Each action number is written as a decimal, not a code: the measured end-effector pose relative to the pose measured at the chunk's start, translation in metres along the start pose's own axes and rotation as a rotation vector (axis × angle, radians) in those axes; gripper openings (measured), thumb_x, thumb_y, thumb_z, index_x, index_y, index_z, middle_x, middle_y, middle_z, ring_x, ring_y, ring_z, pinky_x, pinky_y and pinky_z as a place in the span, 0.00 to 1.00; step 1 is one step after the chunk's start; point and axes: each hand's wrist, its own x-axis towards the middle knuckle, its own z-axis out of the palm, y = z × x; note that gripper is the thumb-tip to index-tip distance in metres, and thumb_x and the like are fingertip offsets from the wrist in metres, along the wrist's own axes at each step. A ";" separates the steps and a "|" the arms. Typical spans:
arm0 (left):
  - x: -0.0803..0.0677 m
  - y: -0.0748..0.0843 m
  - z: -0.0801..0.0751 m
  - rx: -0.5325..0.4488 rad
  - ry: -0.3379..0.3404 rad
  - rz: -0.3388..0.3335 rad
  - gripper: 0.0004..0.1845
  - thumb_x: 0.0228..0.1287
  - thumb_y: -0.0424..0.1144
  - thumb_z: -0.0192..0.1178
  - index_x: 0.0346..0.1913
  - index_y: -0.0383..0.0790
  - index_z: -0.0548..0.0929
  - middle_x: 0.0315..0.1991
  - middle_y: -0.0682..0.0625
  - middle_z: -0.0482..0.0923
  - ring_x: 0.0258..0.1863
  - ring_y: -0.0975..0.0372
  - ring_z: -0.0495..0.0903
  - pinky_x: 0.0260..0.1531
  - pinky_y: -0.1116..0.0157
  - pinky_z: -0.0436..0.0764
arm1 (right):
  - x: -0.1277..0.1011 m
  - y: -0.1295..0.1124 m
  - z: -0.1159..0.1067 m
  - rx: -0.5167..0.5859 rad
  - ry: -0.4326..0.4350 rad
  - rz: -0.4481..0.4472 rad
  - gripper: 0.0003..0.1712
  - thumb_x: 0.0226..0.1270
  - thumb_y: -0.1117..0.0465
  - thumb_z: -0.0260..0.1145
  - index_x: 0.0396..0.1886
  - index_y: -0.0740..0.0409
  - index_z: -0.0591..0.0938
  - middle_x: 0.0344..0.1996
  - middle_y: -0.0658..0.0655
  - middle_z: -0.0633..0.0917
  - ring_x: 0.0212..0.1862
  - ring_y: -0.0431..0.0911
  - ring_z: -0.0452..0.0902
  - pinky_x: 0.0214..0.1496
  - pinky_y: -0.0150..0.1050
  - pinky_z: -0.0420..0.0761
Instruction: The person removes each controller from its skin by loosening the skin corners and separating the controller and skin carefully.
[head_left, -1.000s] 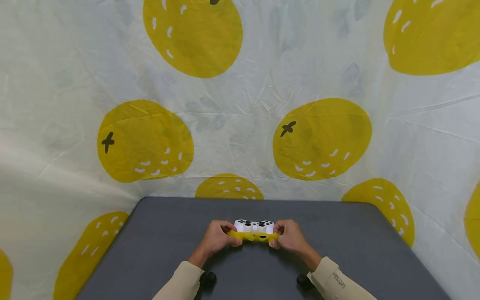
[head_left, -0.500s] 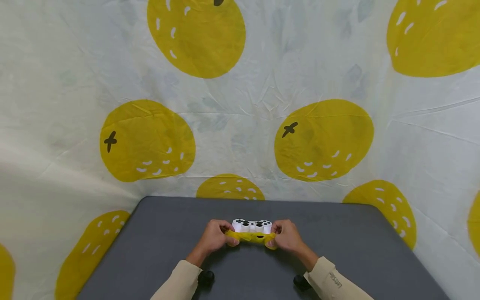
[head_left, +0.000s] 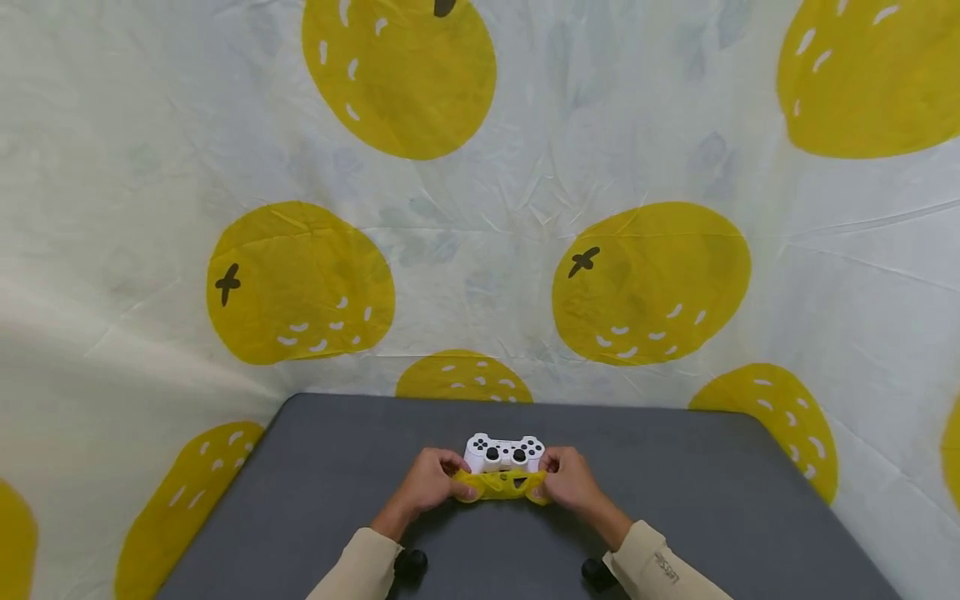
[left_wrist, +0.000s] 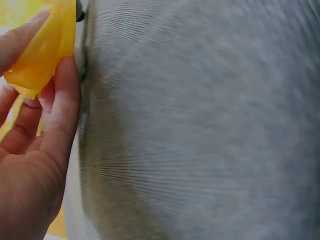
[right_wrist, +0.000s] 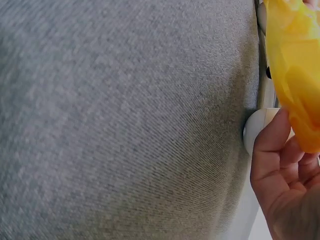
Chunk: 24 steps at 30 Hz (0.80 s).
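Both hands peel a yellow silicone cover off a white game controller.

The left hand (head_left: 427, 483) and right hand (head_left: 572, 482) each pinch an end of the yellow silicone cover (head_left: 501, 485), fingers curled tight on it; the white game controller (head_left: 504, 452) lies on the grey table (head_left: 712, 500) just beyond the fingertips, its grips apparently still inside the skin; judging by this, the stripping is about half done; next calls for a steady, even pull toward the wrists, freeing both grips.

Yellow cover (head_left: 501, 485) pulled lower off white controller (head_left: 504, 452); more controller face exposed. Left hand (head_left: 427, 483), right hand (head_left: 572, 485) drawn closer together.
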 end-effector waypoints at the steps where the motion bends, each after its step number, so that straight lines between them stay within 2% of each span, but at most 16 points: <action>1: 0.000 0.000 0.000 -0.014 0.000 -0.003 0.15 0.45 0.34 0.84 0.36 0.39 0.90 0.33 0.51 0.83 0.34 0.60 0.75 0.36 0.65 0.77 | 0.000 0.000 0.000 0.004 -0.001 -0.002 0.13 0.36 0.78 0.71 0.22 0.62 0.78 0.18 0.50 0.72 0.24 0.44 0.68 0.24 0.35 0.68; 4: 0.001 0.003 -0.001 -0.054 -0.014 -0.010 0.16 0.45 0.32 0.83 0.38 0.37 0.90 0.34 0.49 0.83 0.34 0.60 0.74 0.37 0.65 0.76 | 0.000 -0.001 -0.002 0.003 -0.017 -0.019 0.16 0.35 0.78 0.72 0.25 0.61 0.79 0.19 0.50 0.73 0.25 0.43 0.68 0.25 0.34 0.69; 7: 0.000 0.009 -0.003 -0.083 -0.051 -0.028 0.15 0.48 0.32 0.82 0.40 0.36 0.90 0.36 0.49 0.84 0.35 0.61 0.74 0.38 0.65 0.76 | -0.001 -0.004 -0.006 0.033 -0.083 -0.047 0.18 0.36 0.78 0.74 0.29 0.63 0.79 0.22 0.51 0.75 0.27 0.43 0.70 0.27 0.34 0.72; 14: -0.002 0.018 -0.012 -0.182 -0.113 -0.007 0.15 0.52 0.28 0.77 0.44 0.31 0.88 0.33 0.50 0.80 0.33 0.61 0.72 0.34 0.66 0.76 | -0.005 -0.014 -0.028 0.246 -0.312 -0.030 0.26 0.43 0.77 0.75 0.45 0.70 0.77 0.30 0.54 0.82 0.31 0.44 0.75 0.34 0.36 0.80; 17: -0.002 0.021 -0.015 -0.226 -0.147 -0.008 0.16 0.54 0.28 0.76 0.46 0.30 0.86 0.34 0.52 0.79 0.33 0.62 0.74 0.35 0.67 0.78 | -0.005 -0.015 -0.034 0.313 -0.397 -0.035 0.29 0.47 0.77 0.73 0.52 0.72 0.74 0.34 0.54 0.84 0.34 0.45 0.77 0.37 0.36 0.82; 22: -0.001 0.026 -0.019 -0.312 -0.228 -0.022 0.19 0.57 0.29 0.75 0.50 0.28 0.82 0.39 0.52 0.83 0.38 0.61 0.81 0.41 0.68 0.83 | -0.004 -0.017 -0.042 0.385 -0.527 -0.067 0.33 0.53 0.76 0.71 0.59 0.73 0.69 0.48 0.55 0.83 0.43 0.46 0.79 0.43 0.36 0.83; 24: -0.001 0.029 -0.021 -0.325 -0.254 -0.023 0.20 0.58 0.30 0.75 0.51 0.28 0.81 0.41 0.52 0.83 0.39 0.61 0.82 0.43 0.68 0.84 | -0.003 -0.018 -0.043 0.444 -0.584 -0.065 0.32 0.57 0.75 0.70 0.61 0.69 0.69 0.55 0.56 0.81 0.49 0.47 0.80 0.48 0.37 0.84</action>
